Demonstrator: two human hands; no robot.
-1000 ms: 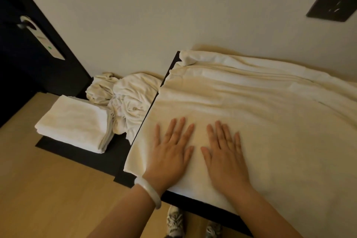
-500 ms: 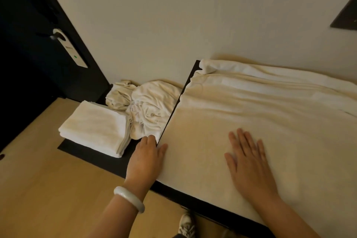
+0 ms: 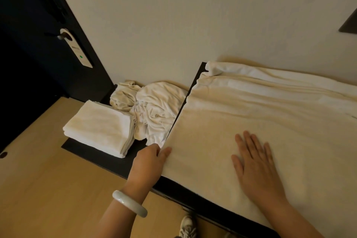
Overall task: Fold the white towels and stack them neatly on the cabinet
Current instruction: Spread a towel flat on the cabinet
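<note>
A large white towel point(image 3: 260, 114) lies spread over the dark cabinet top point(image 3: 195, 197), rumpled along the wall side. My left hand point(image 3: 148, 162) grips the towel's near left edge, thumb on top and fingers curled under the edge. My right hand point(image 3: 255, 162) rests flat on the towel with fingers straight. On a lower dark shelf point(image 3: 81, 147) to the left sits a stack of folded white towels point(image 3: 100, 125). Behind that stack lies a heap of crumpled white towels point(image 3: 152, 108).
A plain wall runs behind the cabinet. A dark door point(image 3: 38, 44) with a hanging tag point(image 3: 79, 52) stands at the left. Wooden floor point(image 3: 48, 189) lies below, with a shoe point(image 3: 188, 226) by the cabinet's front edge. A dark panel point(image 3: 349, 25) hangs on the wall at the right.
My left hand slid from the middle of the towel to its left edge and took hold of it. My right hand shifted right and stays flat. The view moved left.
</note>
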